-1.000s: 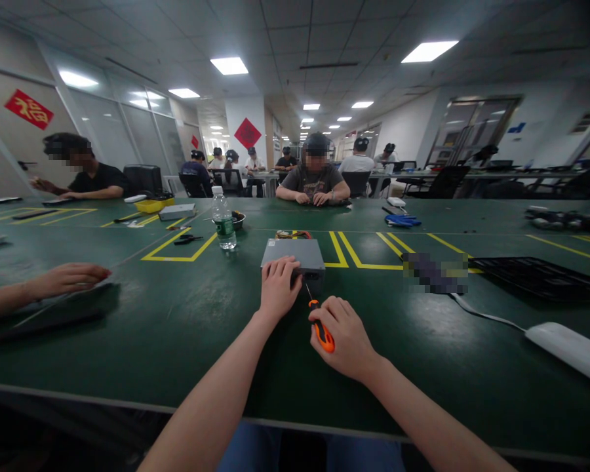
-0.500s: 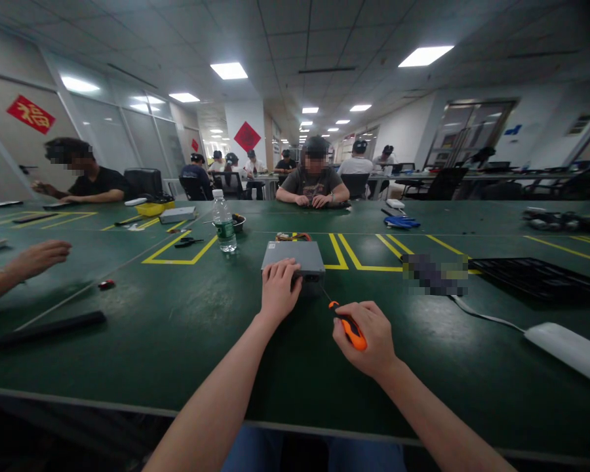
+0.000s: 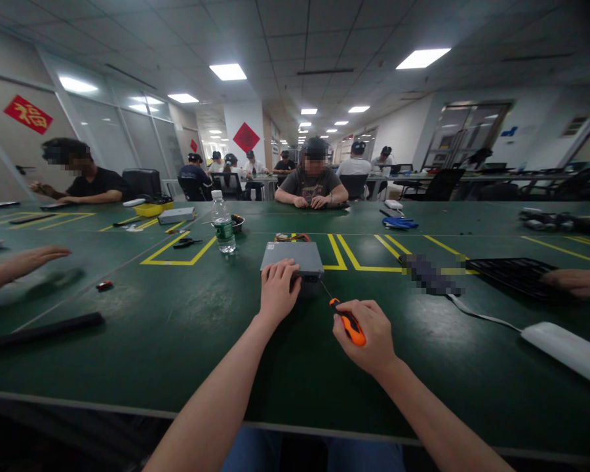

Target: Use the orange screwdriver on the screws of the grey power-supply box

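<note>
grey metal box (image 3: 292, 257) lies on the green counter (image 3: 177, 314), clasped at its near edge by the left hand (image 3: 277, 292); an orange screwdriver (image 3: 347, 321) is gripped in the right hand (image 3: 366, 334), tip just beside the box, best held square.

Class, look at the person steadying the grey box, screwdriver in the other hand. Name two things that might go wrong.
1. The screwdriver tip points at the grey box close to the left hand; a slip might jab the fingers.
2. Only that hand holds the box on the smooth table, so a push might slide it away.
</note>
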A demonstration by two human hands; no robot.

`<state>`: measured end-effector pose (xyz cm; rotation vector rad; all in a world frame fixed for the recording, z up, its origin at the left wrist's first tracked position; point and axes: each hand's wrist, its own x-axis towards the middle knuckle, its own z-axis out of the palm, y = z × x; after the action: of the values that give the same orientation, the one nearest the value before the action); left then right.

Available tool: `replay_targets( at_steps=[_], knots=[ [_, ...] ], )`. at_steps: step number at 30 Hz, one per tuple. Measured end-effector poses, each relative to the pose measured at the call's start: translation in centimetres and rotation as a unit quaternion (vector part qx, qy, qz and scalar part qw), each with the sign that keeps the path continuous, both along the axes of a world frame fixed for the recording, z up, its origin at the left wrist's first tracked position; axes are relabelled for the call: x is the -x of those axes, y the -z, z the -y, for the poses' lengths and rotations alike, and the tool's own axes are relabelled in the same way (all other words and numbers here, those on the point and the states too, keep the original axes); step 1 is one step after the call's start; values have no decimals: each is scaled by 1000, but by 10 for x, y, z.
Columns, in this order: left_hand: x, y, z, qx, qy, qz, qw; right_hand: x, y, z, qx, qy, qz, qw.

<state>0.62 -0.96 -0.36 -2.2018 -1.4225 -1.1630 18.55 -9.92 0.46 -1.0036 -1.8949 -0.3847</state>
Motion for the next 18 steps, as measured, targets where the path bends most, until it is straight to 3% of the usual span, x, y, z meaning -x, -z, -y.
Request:
replay_targets(
  at_steps=[12,18],
  knots=[
    [-1,1,-1,-8,-1,5,1000,4,3,-1,-18,37,1,999],
    [-1,1,-1,-7,0,5,1000,5,1,2,-7,11,22,1000]
  ],
)
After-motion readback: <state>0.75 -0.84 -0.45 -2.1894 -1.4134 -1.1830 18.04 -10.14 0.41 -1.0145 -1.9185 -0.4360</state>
